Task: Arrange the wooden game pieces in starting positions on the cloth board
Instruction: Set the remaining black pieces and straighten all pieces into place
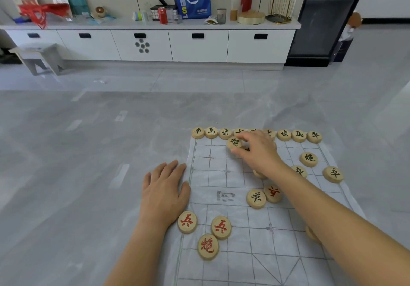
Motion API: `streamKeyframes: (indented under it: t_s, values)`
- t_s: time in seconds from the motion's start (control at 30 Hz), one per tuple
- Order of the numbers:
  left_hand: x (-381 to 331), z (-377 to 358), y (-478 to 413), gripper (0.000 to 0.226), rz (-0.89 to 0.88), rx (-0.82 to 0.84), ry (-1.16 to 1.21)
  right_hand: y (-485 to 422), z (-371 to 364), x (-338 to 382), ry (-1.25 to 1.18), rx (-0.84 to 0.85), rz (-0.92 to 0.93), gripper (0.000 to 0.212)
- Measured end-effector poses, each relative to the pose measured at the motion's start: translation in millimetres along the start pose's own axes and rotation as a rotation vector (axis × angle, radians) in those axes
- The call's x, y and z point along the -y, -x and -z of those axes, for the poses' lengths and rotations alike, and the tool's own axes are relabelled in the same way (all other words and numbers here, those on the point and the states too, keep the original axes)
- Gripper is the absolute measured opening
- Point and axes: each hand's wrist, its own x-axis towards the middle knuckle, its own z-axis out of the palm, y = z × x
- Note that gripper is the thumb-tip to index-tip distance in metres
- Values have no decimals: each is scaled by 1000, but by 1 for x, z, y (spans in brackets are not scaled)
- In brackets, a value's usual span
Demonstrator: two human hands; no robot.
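Right grip [259, 152] pinches a black-lettered piece [234, 142] under the back row [284, 134].
Left grip [164, 188] lies flat, released, on the edge of the cloth board [213, 174]; right forearm [321, 199] hides some pieces.

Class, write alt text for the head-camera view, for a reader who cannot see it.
A person's right hand pinches a black-lettered wooden piece near the far edge of a cloth board, beside a row of black-lettered pieces. The left hand rests flat at the board's left edge, near three red-lettered pieces.
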Motion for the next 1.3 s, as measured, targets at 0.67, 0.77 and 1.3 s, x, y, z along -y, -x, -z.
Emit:
streamKeyframes:
  t_s: [0.67,0.77,1.3]
  values:
    - [-1,1,1,64,-4,-13,19,5,10,16,107,28,123,53]
    - [-1,1,0,62,-4,-4,6,15,36,-15,18,-12,23,42]
    - [-2,3,0,60,-1,-6,2,97,40,-32,333,259,379,50]
